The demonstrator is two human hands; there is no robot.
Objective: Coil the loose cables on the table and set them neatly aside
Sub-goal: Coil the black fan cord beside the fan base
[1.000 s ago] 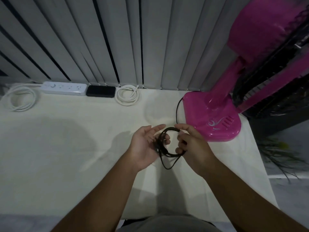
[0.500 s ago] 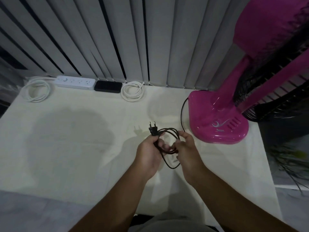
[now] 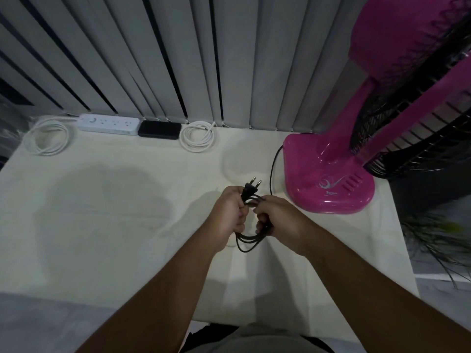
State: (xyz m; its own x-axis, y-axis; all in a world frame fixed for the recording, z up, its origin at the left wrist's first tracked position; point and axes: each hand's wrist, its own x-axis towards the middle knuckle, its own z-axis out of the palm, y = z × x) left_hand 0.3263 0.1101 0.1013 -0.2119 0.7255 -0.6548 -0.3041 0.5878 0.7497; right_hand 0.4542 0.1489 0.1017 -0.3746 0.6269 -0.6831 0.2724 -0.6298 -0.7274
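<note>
Right now your left hand (image 3: 230,212) is closed in a fist around the black cable (image 3: 248,240), its fingers wrapped round the gathered loops just below the plug (image 3: 251,189). That plug sticks up out of the top of your fist, its two metal pins pointing away from you. Your right hand (image 3: 277,220) sits just beside the left, nearly touching it, with its fingers curled tight on the same bundle of loops. Several loops hang below both hands in a short drooping bunch, held above the counter (image 3: 102,225).

One strand of black cable runs on from your hands toward the pink fan (image 3: 328,179), curving along the near left edge of its base, which stands on the right side of the counter.

Along the far edge of the counter, against the grey vertical blinds (image 3: 178,59), you have a row of things lying well apart from your hands. At the far left lies a coiled white cable (image 3: 48,138), and beside it a white power strip (image 3: 109,123). Touching the strip's right end is a flat black device (image 3: 159,129), then another small white coil (image 3: 197,137) just beside that. Both white coils lie flat in round loops.
</note>
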